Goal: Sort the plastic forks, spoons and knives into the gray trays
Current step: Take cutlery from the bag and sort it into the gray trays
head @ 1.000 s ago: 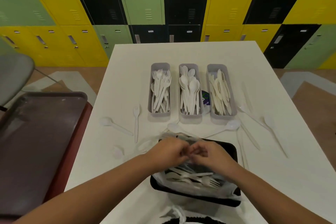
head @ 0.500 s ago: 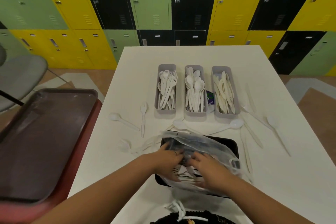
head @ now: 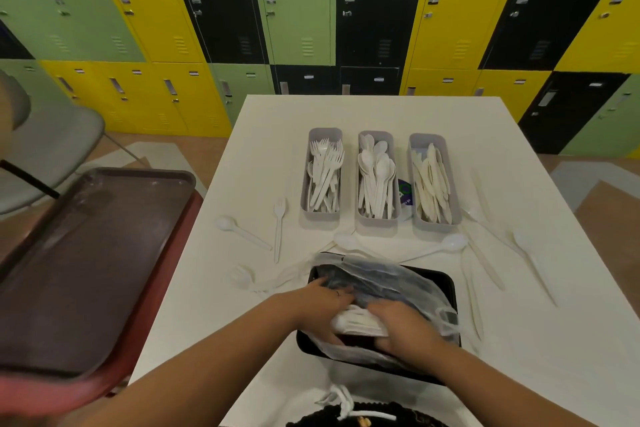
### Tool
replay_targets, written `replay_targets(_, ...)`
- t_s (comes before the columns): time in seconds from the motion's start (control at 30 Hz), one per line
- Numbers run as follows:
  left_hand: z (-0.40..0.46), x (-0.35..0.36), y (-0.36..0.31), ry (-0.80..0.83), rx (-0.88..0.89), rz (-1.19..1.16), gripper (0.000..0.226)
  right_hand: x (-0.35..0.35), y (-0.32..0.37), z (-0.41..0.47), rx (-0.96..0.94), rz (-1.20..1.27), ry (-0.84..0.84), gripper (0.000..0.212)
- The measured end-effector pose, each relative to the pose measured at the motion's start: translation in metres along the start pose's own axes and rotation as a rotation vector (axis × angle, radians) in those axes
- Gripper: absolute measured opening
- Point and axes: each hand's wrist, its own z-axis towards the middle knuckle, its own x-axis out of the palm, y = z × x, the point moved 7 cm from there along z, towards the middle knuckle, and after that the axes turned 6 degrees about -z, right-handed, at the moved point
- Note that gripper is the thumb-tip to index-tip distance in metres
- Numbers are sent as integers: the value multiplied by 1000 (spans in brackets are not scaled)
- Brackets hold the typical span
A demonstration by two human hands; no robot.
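Three gray trays stand side by side on the white table: the left tray holds forks, the middle tray spoons, the right tray knives. In front of them is a black container lined with a clear plastic bag. My left hand and my right hand reach inside the bag and close around a bundle of white cutlery. Loose pieces lie on the table: a spoon and a fork at the left, a spoon and knives at the right.
A dark serving tray sits on a red one at the table's left edge. A gray chair stands behind it. Coloured lockers line the far wall. A small printed packet lies between the middle and right trays.
My hands went from pulling the bag open at its top to reaching down inside it, and now both close around a bundle of cutlery. The view has tilted upward.
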Motion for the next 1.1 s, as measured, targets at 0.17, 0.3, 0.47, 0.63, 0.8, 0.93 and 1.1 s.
replay_targets(0.17, -2, -9, 14, -66, -31, -353, 100, -17, -17, -8, 28, 170, -30, 42)
replay_targets(0.3, -12, -24, 17, -165, -31, -620, 82, -19, -27, -8, 65, 277, -29, 43)
replay_targets(0.47, -21, -30, 12, -137, -5, -570, 32, -39, -37, -7, 146, 572, -104, 48)
replay_targets(0.63, -17, -25, -2, -157, 16, -389, 29, -58, -35, -14, 111, 810, -67, 40)
replay_targets(0.8, -13, -27, -4, -236, 48, -319, 20, -53, -42, -16, 158, 868, -79, 36)
replay_targets(0.93, -14, -44, -5, -456, 67, -537, 24, -51, -37, -12, 98, 772, -93, 38)
replay_targets(1.1, -17, -62, 1, -673, -43, -644, 28, -57, -31, -8, 81, 741, -152, 33)
